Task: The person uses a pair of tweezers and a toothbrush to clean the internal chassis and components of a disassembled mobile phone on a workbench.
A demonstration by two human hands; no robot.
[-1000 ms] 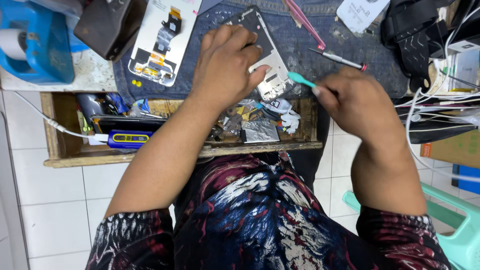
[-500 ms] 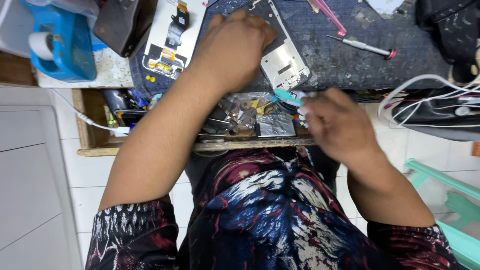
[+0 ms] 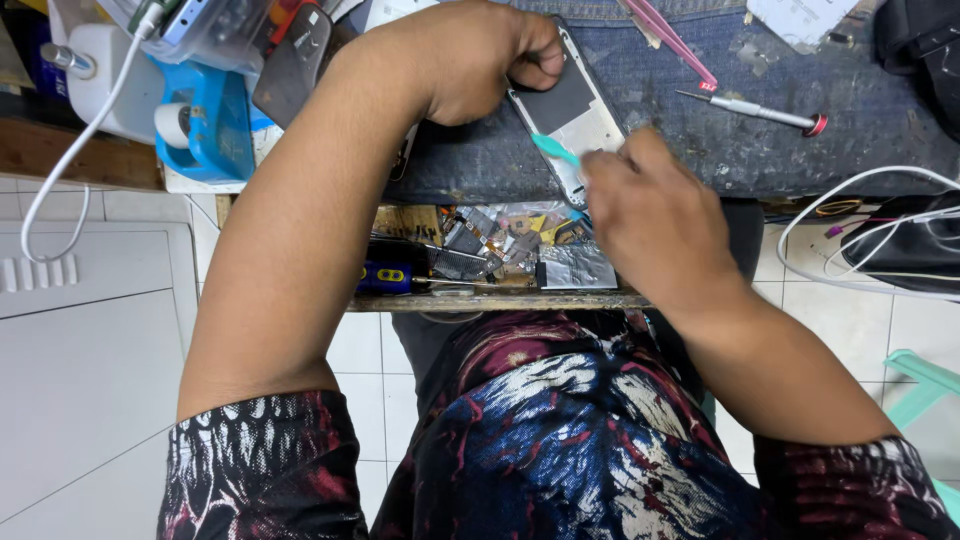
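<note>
Patterned dark fabric in red, blue and white [image 3: 560, 440] is seen nearest the camera, covering the person's lap and both short sleeves. Beyond it, an open wooden drawer [image 3: 500, 298] is pulled out under the bench edge; small metal shields and flex parts [image 3: 500, 240] are scattered in it, together with a blue-handled screwdriver [image 3: 385, 277] at its left side.

Just above the drawer, the right hand [image 3: 650, 215] is held with its fingers curled together, and a thin teal plastic pry tool [image 3: 553, 149] is pinched in them. The tip of the tool is pointed left and up, and is laid against the lower end of the opened silver phone frame with a dark inner plate [image 3: 570, 110]. That frame lies on the dark blue denim bench cover [image 3: 700, 150], tilted, directly between the two hands: its lower end is met by the right hand's tool, while its upper left edge is gripped by the left hand [image 3: 480, 60], whose fingers are closed down around it.

Farther right on the cover, a slim metal screwdriver with a red cap [image 3: 750, 108] and pink tweezers [image 3: 670, 40] are laid well apart from the frame. At far left, a blue tape dispenser [image 3: 210, 125] is set on the bench.
</note>
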